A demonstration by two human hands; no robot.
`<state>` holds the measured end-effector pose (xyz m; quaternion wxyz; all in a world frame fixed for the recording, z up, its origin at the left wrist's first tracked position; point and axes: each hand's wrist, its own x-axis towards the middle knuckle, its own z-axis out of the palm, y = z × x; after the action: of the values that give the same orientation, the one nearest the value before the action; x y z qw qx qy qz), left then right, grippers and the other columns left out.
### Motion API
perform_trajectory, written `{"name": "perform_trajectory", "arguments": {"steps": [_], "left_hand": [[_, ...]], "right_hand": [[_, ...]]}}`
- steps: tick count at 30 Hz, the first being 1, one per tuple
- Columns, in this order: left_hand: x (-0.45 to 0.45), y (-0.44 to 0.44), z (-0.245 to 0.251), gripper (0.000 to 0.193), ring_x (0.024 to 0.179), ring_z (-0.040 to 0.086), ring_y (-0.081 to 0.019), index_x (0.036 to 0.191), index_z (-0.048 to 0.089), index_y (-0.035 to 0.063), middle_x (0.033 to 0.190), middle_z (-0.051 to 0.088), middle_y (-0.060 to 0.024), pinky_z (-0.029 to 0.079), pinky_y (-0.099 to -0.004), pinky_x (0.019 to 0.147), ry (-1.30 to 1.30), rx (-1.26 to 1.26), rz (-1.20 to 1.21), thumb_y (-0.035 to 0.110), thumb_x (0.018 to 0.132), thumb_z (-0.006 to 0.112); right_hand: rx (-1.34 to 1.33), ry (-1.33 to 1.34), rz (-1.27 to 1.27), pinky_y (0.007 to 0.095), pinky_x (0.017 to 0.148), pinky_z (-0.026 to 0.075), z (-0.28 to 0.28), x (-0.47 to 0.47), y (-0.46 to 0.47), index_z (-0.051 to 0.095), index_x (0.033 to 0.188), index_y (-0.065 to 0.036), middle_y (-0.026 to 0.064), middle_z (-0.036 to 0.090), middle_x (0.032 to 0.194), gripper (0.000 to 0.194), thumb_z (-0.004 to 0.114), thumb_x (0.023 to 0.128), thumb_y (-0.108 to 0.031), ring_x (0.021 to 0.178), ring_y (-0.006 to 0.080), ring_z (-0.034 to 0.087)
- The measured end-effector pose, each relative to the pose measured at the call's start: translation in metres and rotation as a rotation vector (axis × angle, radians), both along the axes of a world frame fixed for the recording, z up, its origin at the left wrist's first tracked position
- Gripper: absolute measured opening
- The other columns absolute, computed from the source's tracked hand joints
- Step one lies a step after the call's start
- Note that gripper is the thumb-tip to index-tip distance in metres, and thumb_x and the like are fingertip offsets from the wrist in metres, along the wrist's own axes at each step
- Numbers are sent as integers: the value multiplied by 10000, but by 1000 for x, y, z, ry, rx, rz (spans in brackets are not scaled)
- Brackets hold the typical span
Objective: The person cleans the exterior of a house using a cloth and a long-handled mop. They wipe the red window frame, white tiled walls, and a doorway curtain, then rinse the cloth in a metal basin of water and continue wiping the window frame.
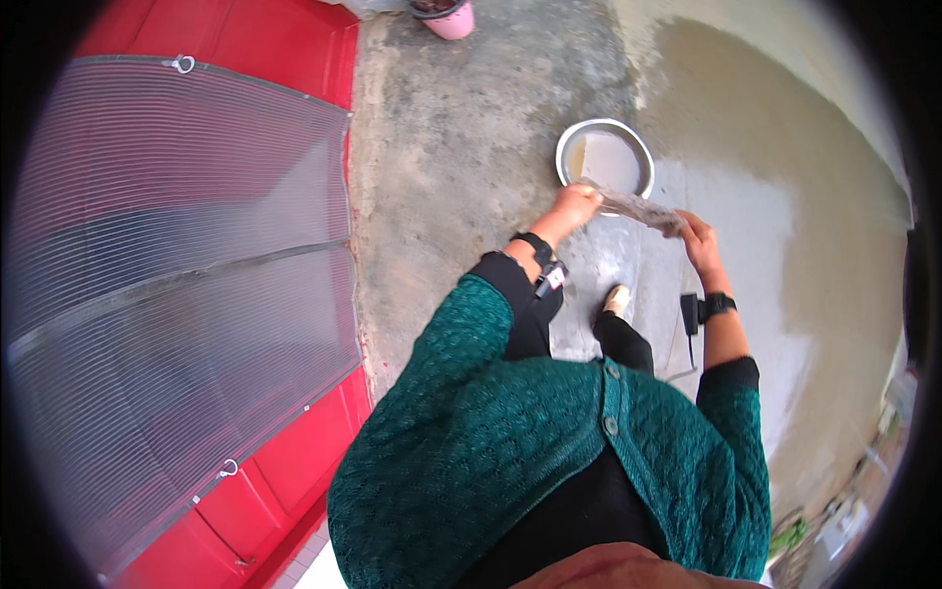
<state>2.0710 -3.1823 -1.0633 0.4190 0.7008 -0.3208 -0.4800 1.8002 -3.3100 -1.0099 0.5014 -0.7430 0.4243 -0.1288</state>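
A greyish-brown wet cloth (pixel 639 209) is stretched between my two hands. My left hand (pixel 578 204) grips one end in a fist, and my right hand (pixel 699 239) pinches the other end, a little lower in the view. Beyond the cloth, a round metal basin (pixel 647 159) stands on the concrete floor with cloudy water (pixel 612 156) in it. The cloth and my left hand cover part of its near rim. Black straps with small devices sit on both of my wrists.
Red panelled doors (pixel 294 442) with a ribbed translucent curtain (pixel 191 243) run along the left. A pink bucket (pixel 450 20) stands at the top. On the right, the concrete floor (pixel 831 221) has a large wet patch. My shoe (pixel 617 300) is just below the basin.
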Motion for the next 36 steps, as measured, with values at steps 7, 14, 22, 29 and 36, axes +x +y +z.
{"name": "perform_trajectory", "arguments": {"steps": [7, 14, 22, 29, 36], "left_hand": [[32, -37, -75, 486, 1013, 629, -393, 1238, 579, 31, 1045, 661, -213, 504, -412, 901, -609, 170, -10, 300, 842, 663], [39, -4, -168, 518, 1039, 631, -245, 1326, 524, -18, 1217, 628, -159, 515, -356, 865, 162, 480, 162, 283, 920, 637], [29, -41, -291, 680, 1207, 533, -381, 1472, 300, 28, 1402, 431, -260, 468, -463, 1000, 724, 433, 446, 382, 960, 572], [2, -77, -392, 785, 1320, 404, -390, 1532, 141, 78, 1475, 319, -262, 385, -494, 1074, 907, 327, 566, 476, 970, 518], [-18, -90, -443, 829, 1384, 283, -437, 1540, 14, 80, 1528, 203, -260, 327, -520, 1112, 1020, 294, 580, 453, 982, 501]], "right_hand": [[-408, 128, 214, 427, 1018, 444, -112, 48, -2, 634, 1205, -62, 196, 654, 1162, 390, 599, 821, -123, 1120, 371, 593], [105, 474, 290, 409, 992, 457, -259, 53, 0, 592, 1267, -58, 213, 619, 1218, 460, 580, 813, -131, 1136, 373, 581], [-161, 497, 425, 452, 1029, 425, -430, 87, -52, 421, 1423, -154, 172, 429, 1430, 636, 569, 805, -110, 1262, 405, 459], [-396, 680, 534, 581, 1118, 244, -544, 112, -108, 299, 1486, -377, 61, 167, 1587, 807, 673, 789, -219, 1453, 341, 173], [-514, 600, 1035, 601, 1087, 252, -576, 108, -118, 418, 1420, -364, 1, 245, 1564, 622, 655, 848, -310, 1430, 262, 255]]}}
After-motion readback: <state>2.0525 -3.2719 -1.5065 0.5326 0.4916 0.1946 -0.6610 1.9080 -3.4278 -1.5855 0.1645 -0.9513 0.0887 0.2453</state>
